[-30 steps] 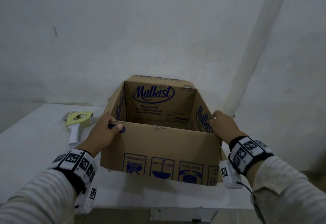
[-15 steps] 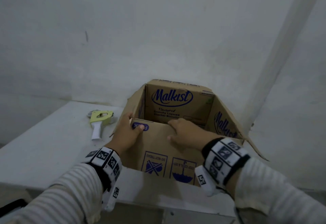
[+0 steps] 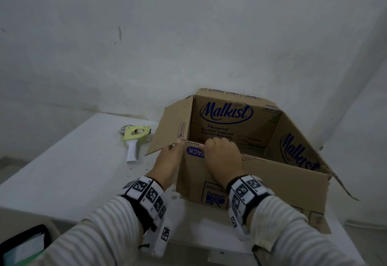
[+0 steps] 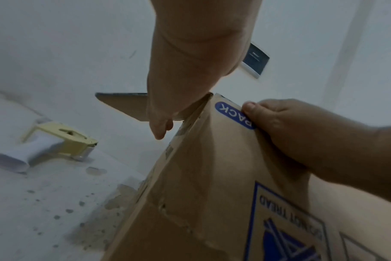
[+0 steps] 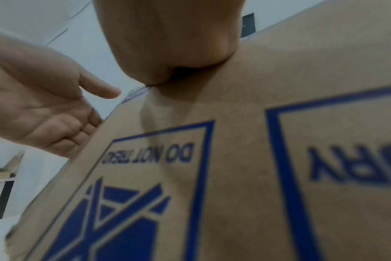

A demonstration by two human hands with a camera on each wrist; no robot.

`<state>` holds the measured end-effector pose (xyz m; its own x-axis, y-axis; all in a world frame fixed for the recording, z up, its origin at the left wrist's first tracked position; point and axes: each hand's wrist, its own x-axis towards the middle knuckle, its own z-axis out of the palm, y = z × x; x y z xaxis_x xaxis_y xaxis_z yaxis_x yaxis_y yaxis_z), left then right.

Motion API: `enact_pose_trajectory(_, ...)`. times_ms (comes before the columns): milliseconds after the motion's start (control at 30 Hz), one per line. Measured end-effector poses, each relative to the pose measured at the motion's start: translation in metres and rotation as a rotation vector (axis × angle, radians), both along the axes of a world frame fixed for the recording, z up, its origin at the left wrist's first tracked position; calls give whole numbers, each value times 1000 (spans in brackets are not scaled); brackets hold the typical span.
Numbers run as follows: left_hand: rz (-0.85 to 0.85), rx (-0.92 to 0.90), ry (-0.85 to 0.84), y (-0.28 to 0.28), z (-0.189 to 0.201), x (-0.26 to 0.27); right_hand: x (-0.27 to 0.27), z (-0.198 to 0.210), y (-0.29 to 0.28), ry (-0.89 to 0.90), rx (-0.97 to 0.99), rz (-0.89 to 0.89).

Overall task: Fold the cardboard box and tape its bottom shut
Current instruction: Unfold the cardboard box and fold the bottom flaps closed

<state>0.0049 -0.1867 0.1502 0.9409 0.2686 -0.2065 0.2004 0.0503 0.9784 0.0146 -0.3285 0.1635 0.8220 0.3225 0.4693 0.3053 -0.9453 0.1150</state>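
Observation:
A brown Malkist cardboard box (image 3: 261, 180) stands on the white table (image 3: 73, 171) with its print upside down and its upper flaps raised. My right hand (image 3: 222, 157) grips the top edge of the near flap close to its left corner, fingers hooked over it and thumb on the blue PACK label (image 4: 232, 113). My left hand (image 3: 170, 161) is flat and open against the box's left near corner, fingertips touching the splayed left flap (image 3: 171, 125). A yellow and white tape dispenser (image 3: 136, 140) lies on the table left of the box.
A plain wall stands right behind the box and table. The box's right flap (image 3: 343, 184) hangs out past the table's right side. A dark object (image 3: 23, 242) sits low at the left, below the table's front edge.
My right hand has slid from the box's right near corner along the near edge to the left corner. The left flap has swung outward, and my left hand has let go of the near flap.

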Motion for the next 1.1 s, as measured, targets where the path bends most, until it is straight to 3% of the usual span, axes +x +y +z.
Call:
enact_pose_trajectory(167,192,-326,4,-2,2,20,1,-2,3,-71,26,-22)
enact_pose_trajectory(267,233,-310,-47,-8,9,24,-3,-2,3,-50,34,-33)
enact_pose_trajectory(333,222,-72,-150,-10,22,23,-3,-1,4,-16,52,-30)
enact_pose_trajectory(433,29,489,-399,-13,34,22,-1,-2,0,-34,180,54)
enact_pose_trajectory(533,-193,774,-478,-13,30,26,-3,3,-8,61,644,78)
enact_pose_trajectory(600,-290,947,-477,-17,24,28,-8,8,-15,-54,957,71)
enact_pose_trajectory(667,-337,1026,-479,-18,20,30,-11,14,-23,-82,1066,40)
enact_pose_trajectory(767,-378,1064,-465,-18,22,31,-6,18,-33,126,784,-99)
enact_pose_trajectory(900,-381,1369,-388,-32,24,21,-4,9,-38,198,427,-201)
enact_pose_trajectory(1100,-386,1431,-374,-80,24,5,-23,6,-60,118,394,-252)
